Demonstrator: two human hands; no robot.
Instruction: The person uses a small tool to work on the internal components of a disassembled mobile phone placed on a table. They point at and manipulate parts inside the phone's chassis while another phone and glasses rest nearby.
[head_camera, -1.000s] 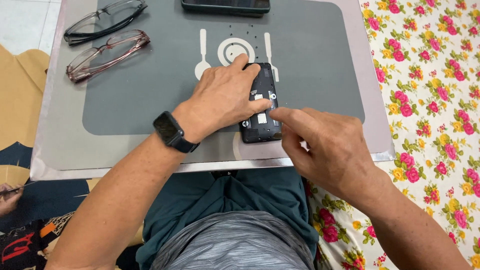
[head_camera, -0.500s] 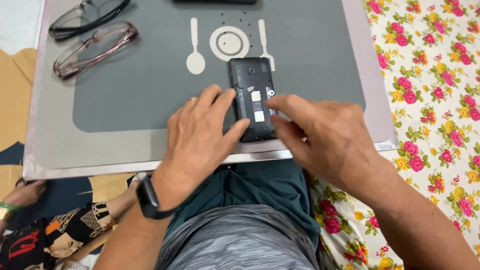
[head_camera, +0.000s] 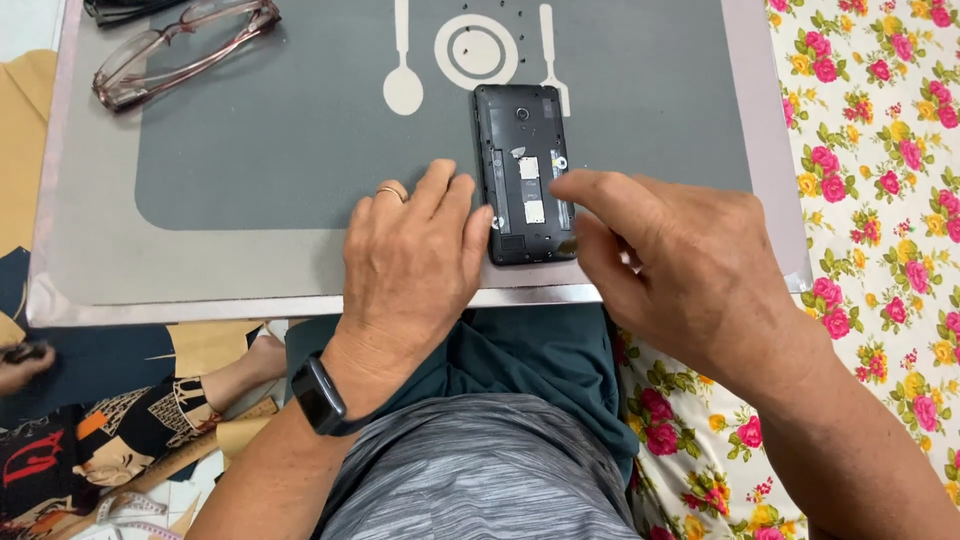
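Observation:
A black phone (head_camera: 525, 170) with its back cover off lies flat on a grey placemat (head_camera: 300, 150), its inner slots showing. My left hand (head_camera: 410, 265) rests palm down just left of the phone, fingertips touching its lower left edge; a ring is on one finger and a black watch (head_camera: 318, 396) on the wrist. My right hand (head_camera: 680, 270) hovers at the phone's lower right, index finger stretched over its right edge, thumb near the bottom corner. Neither hand lifts the phone.
A silver-edged tray table (head_camera: 90, 290) carries the placemat, which has a white spoon, plate and fork print (head_camera: 470, 55). Brown-framed glasses (head_camera: 180, 50) lie at the far left with dark ones (head_camera: 120, 10) behind. Floral cloth (head_camera: 880, 200) covers the right side.
My left hand slid back off the phone toward me, uncovering it. My right hand stayed at the phone's lower right. The view drew nearer to the table.

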